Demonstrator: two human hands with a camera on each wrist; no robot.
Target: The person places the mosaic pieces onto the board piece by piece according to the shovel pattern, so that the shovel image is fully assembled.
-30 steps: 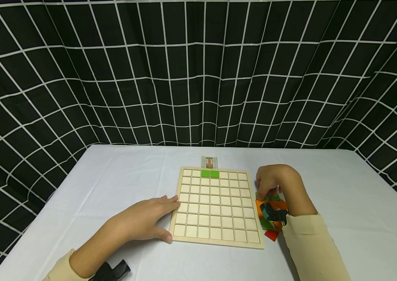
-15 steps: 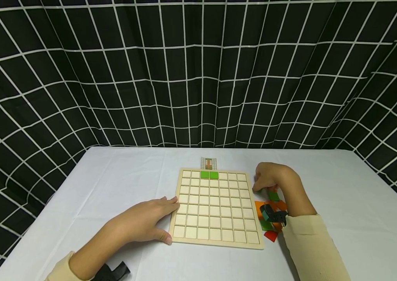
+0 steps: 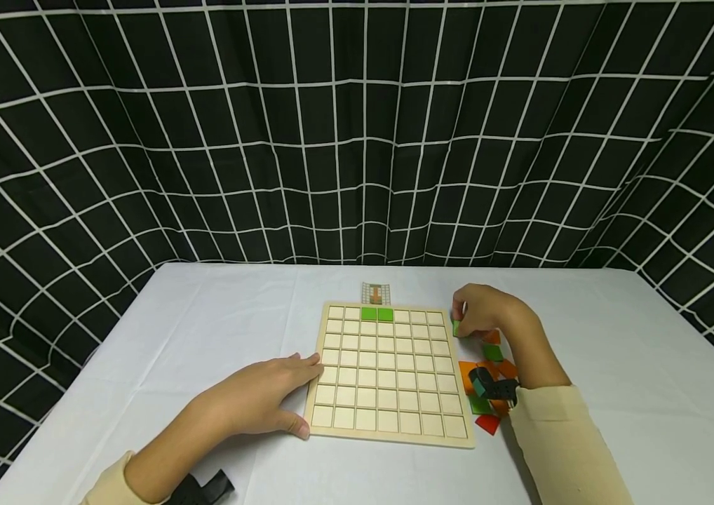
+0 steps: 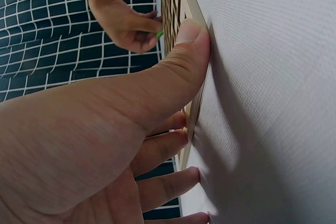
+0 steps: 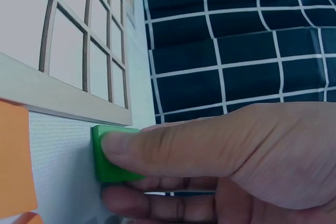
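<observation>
A wooden grid board [image 3: 388, 439] lies on the white table, with two green tiles [image 3: 376, 314] side by side in its far row. My left hand [image 3: 262, 394] rests against the board's left edge, thumb near the front corner and fingers spread. Beside the far right corner, my right hand [image 3: 488, 310] pinches a green square tile [image 5: 105, 169] between thumb and fingers. In the right wrist view that tile is held just off the board's frame. The left wrist view shows my left thumb [image 4: 189, 40] touching the board's edge.
Right of the board lie loose pieces: an orange tile [image 3: 467, 377], a green tile [image 3: 492, 353], a red piece [image 3: 487, 423] and several others, partly hidden by the right wrist. A small printed pattern card [image 3: 375, 293] lies behind the board. A dark gridded curtain [image 3: 357, 140] surrounds the table.
My right hand has moved from the loose pieces up toward the board's far right corner, now with a green tile showing in its fingers. The left hand stays in place.
</observation>
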